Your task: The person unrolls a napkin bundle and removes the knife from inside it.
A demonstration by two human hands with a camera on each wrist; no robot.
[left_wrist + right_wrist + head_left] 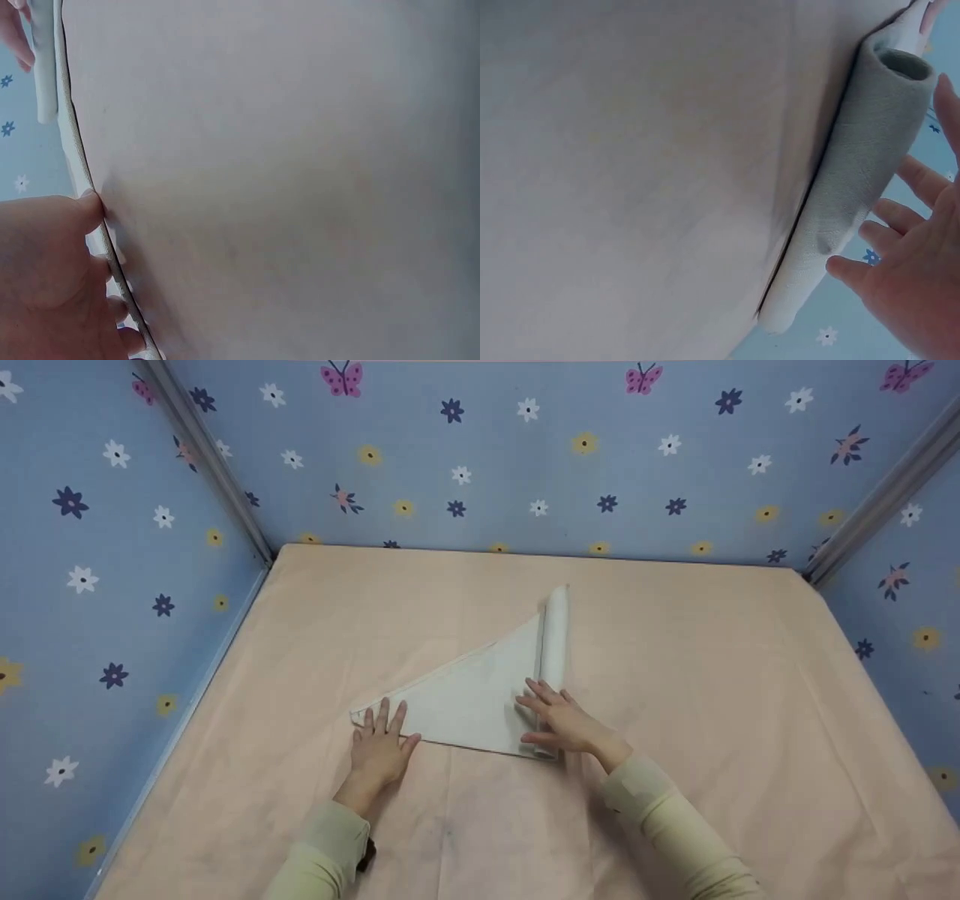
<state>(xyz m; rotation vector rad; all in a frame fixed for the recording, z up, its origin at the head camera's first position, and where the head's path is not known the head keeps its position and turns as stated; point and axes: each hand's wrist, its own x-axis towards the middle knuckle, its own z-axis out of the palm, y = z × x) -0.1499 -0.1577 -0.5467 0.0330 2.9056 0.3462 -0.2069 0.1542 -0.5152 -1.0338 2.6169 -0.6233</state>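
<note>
A pale cloth [465, 697] lies on the table, tapering to a point at its left and rolled into a tube [554, 641] along its right side. My left hand [381, 750] rests with spread, straight fingers on the cloth's left corner and lower edge. In the left wrist view its thumb and fingertips touch that edge. Over the near part of the roll is my right hand [566, 721], its fingers extended and slightly spread. The right wrist view shows the roll's hollow end [906, 64] and the right hand [919, 255] beside it, holding nothing.
A peach cover [712, 697] with faint creases spreads over the table. Blue flower-patterned panels [495, 457] stand at the back and both sides, joined by grey posts [210, 457] at the corners.
</note>
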